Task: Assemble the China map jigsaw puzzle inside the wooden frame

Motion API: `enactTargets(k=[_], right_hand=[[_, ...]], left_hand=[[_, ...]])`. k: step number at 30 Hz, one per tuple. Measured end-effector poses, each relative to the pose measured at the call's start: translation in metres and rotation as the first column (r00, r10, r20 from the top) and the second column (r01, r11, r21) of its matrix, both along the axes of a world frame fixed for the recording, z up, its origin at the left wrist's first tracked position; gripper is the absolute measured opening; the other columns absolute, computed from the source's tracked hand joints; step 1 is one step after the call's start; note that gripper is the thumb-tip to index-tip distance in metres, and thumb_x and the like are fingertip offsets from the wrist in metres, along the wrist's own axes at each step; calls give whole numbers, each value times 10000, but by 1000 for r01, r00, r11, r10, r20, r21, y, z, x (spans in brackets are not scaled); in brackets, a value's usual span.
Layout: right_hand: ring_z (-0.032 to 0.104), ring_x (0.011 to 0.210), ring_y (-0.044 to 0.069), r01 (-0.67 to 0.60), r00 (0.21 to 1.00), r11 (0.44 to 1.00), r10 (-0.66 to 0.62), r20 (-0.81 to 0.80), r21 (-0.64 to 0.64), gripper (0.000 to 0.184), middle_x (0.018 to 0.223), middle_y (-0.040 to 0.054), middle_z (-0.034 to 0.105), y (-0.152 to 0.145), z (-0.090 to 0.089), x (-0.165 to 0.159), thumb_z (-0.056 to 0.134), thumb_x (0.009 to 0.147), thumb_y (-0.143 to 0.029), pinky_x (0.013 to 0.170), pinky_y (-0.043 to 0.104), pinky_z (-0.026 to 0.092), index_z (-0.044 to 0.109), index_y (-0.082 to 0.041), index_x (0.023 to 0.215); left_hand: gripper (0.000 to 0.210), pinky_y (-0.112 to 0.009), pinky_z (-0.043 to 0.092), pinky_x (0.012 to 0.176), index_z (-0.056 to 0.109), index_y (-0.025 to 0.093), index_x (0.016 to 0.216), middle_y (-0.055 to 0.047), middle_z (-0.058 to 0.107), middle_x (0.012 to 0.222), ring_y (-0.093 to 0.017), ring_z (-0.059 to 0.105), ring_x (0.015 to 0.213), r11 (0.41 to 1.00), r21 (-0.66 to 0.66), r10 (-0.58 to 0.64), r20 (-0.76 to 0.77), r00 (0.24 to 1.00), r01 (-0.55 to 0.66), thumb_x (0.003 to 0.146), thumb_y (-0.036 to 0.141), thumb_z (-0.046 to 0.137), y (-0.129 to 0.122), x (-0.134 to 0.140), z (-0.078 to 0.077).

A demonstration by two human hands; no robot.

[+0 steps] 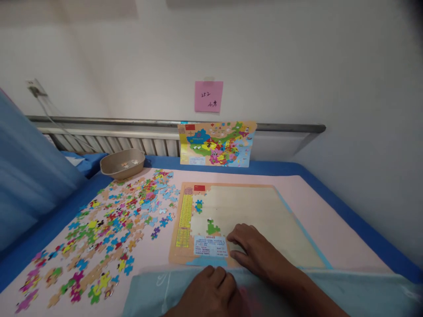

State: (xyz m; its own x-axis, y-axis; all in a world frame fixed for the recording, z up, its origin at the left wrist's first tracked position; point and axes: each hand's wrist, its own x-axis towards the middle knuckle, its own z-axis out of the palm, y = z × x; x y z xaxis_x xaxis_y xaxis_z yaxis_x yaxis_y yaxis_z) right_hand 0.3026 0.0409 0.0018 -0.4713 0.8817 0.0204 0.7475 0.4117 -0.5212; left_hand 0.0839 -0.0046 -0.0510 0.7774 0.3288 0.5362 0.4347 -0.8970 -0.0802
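A jigsaw puzzle board (251,211) lies on the pink cloth, with its left strip and bottom-left text panel (210,245) in place. My right hand (254,248) rests on the board at the right edge of this panel. Its thumb and fingers are apart, and no piece shows between them. Low in the middle, in front of the board, my left hand (213,288) is curled closed; its palm side is hidden. A small blue-green cluster of pieces (198,206) and a green cluster (212,226) sit on the board's left part.
Many loose puzzle pieces (109,229) spread across the cloth at left. A beige basin (123,164) with a few pieces stands behind them. A colourful reference map (217,144) leans at the back under a pink note (208,96). A blue curtain (29,163) hangs left.
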Motion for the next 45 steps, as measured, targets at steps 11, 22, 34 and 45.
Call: enactTargets(k=[11, 22, 34, 45], right_hand=[[575, 942, 257, 35, 998, 999, -37, -56, -21, 141, 1021, 53, 664, 1, -2, 0, 666, 850, -169, 888, 420, 427, 641, -228, 976], [606, 886, 255, 99, 983, 995, -98, -154, 3, 178, 940, 58, 685, 4, -2, -3, 491, 1004, -292, 826, 404, 445, 640, -230, 929], [574, 693, 206, 299, 867, 944, -330, -373, -141, 280, 735, 7, 613, 36, 11, -20, 497, 964, -440, 622, 317, 432, 613, -221, 833], [655, 834, 291, 434, 740, 893, -428, -519, -118, 398, 869, 72, 730, 37, -14, -30, 514, 923, -591, 766, 411, 498, 671, -225, 933]], left_hand=[[263, -344, 309, 549, 535, 206, 809, -1, 595, 771, -160, 538, 689, 999, 28, -20, 24, 1000, 20, 983, 282, 717, 7, -2, -4], [358, -340, 366, 595, 568, 207, 908, -6, 646, 880, -186, 581, 770, 990, -123, -85, -116, 990, 71, 891, 470, 811, 11, -11, 6], [260, -363, 344, 588, 548, 207, 866, 0, 601, 833, -188, 541, 721, 999, -28, -20, -33, 999, 19, 898, 319, 780, -4, -7, 20], [288, -345, 429, 660, 621, 197, 931, -25, 657, 912, -194, 599, 825, 985, -171, -72, -198, 978, 38, 1032, 464, 657, 6, -12, 20]])
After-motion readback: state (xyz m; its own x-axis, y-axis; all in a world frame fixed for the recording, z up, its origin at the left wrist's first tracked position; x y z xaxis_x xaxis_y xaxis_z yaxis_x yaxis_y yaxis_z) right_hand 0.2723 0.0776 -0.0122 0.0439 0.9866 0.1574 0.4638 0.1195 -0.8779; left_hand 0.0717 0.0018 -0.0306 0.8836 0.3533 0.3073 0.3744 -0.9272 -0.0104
